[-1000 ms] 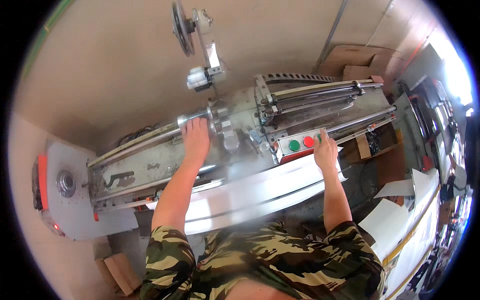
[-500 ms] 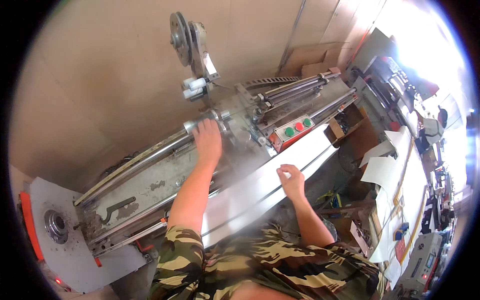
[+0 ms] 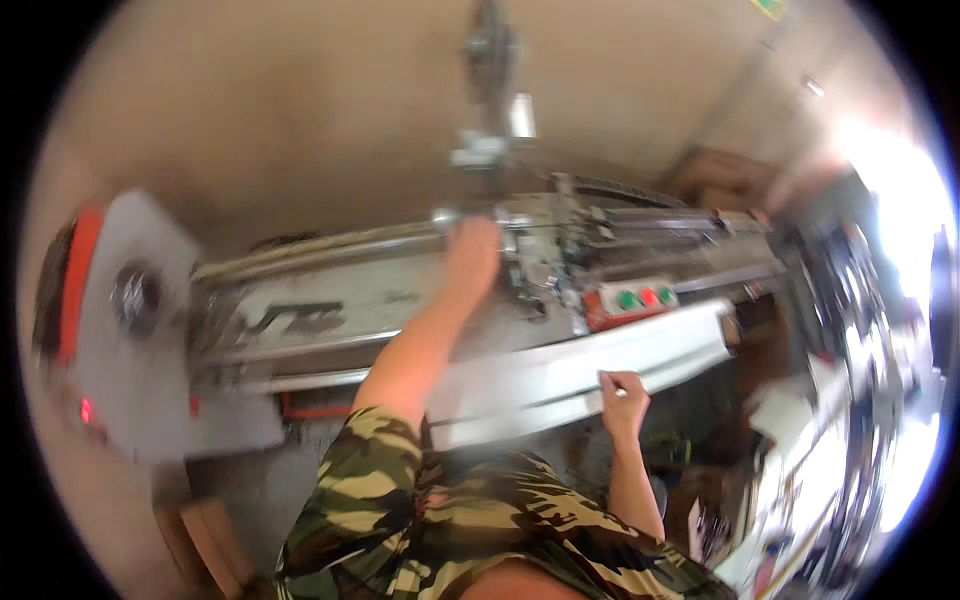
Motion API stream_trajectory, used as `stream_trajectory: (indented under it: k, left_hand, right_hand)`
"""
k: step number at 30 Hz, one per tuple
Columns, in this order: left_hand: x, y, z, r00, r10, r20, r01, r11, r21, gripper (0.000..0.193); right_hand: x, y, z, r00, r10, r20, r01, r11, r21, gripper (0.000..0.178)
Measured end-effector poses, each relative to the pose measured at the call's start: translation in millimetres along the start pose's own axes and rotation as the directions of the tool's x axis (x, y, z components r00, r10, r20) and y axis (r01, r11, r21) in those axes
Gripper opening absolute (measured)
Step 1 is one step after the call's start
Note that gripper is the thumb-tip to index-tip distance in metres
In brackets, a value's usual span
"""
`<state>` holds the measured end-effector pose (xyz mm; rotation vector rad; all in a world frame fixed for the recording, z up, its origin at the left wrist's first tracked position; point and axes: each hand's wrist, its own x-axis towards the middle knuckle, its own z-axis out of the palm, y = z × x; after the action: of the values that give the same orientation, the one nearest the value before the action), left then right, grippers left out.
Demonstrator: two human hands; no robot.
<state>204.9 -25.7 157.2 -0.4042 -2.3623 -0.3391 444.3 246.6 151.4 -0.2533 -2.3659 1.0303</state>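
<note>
My left hand (image 3: 474, 252) reaches over the machine bed to metal fittings (image 3: 512, 222) on the carriage. Its fingers are smeared by motion, so their grip does not show. My right hand (image 3: 625, 400) is closed, with thumb and fingers curled together near the front edge of a long white sheet-like surface (image 3: 560, 365). What it holds, if anything, is too small to make out. A red control box (image 3: 630, 303) with green and red buttons sits behind that white surface. Above the carriage stands a blurred pulley wheel (image 3: 488, 50) on an arm.
Long metal rails (image 3: 330, 242) run along the machine bed, where a dark hook-shaped wrench (image 3: 295, 315) lies. A grey end plate with a round hub (image 3: 136, 297) stands at the left. Papers and a cluttered bench (image 3: 800, 440) fill the right side.
The whole view has swung, so the machine now lies more level and the picture is blurred. My left hand stays by the carriage fittings; my right hand stays closed by the white surface.
</note>
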Motion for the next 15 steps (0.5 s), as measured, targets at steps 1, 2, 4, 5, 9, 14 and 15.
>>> stream_trajectory:
  k: [1, 2, 4, 5, 9, 14, 15]
  left_hand:
    - [-3, -2, 3, 0.999, -0.021, -0.032, 0.020, 1.000, -0.022, 0.015]
    - [-6, -1, -2, 1.000, -0.014, -0.015, 0.014, 1.000, 0.015, 0.015]
    - [-11, 2, -26, 0.998, -0.046, 0.037, 0.041, 0.994, 0.105, 0.015]
    - [2, 0, -38, 0.997, -0.059, 0.056, 0.049, 0.985, 0.166, 0.015]
    - [7, -2, -48, 0.992, -0.094, 0.086, 0.064, 0.953, 0.295, 0.018]
    - [2, 1, -52, 0.977, -0.197, 0.084, 0.161, 0.935, 0.316, 0.020]
    - [2, 2, -55, 0.976, -0.206, 0.075, 0.171, 0.929, 0.327, 0.021]
  right_hand:
    - [5, 4, 0, 1.000, -0.011, 0.027, 0.010, 0.999, 0.041, 0.010]
    - [7, 8, 1, 0.998, -0.007, 0.058, 0.005, 0.999, 0.047, 0.011]
    - [14, 13, 1, 0.983, 0.014, 0.183, -0.030, 0.996, 0.083, 0.013]
    - [29, 10, 2, 0.967, 0.028, 0.254, -0.062, 0.990, 0.126, 0.013]
    - [65, 26, -2, 0.908, -0.163, 0.386, 0.087, 0.974, 0.207, 0.017]
    - [109, 43, -46, 0.804, -0.170, 0.570, 0.038, 0.971, 0.237, 0.012]
    - [117, 46, -60, 0.783, -0.150, 0.603, 0.007, 0.972, 0.233, 0.012]
